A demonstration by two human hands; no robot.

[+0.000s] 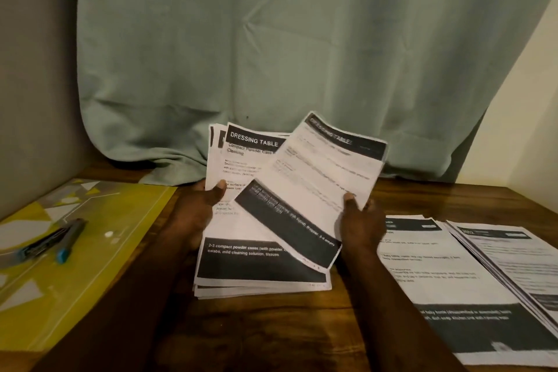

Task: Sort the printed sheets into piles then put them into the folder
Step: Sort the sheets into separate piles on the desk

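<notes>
My left hand (199, 205) grips a stack of printed sheets (250, 232) headed "DRESSING TABLE", held above the wooden table (271, 326) in the middle of the view. My right hand (359, 220) holds a single sheet (320, 181) by its right edge, tilted clockwise and lying over the stack. To the right, two piles lie flat on the table: a nearer pile (447, 290) and another pile (513, 260) at the far right edge. A yellow and grey folder (99, 251) lies flat at the left.
Two marker pens (54, 243) rest on the folder, one with a blue cap. A green curtain (287, 54) hangs behind the table, its hem touching the tabletop. A grey wall closes the left side.
</notes>
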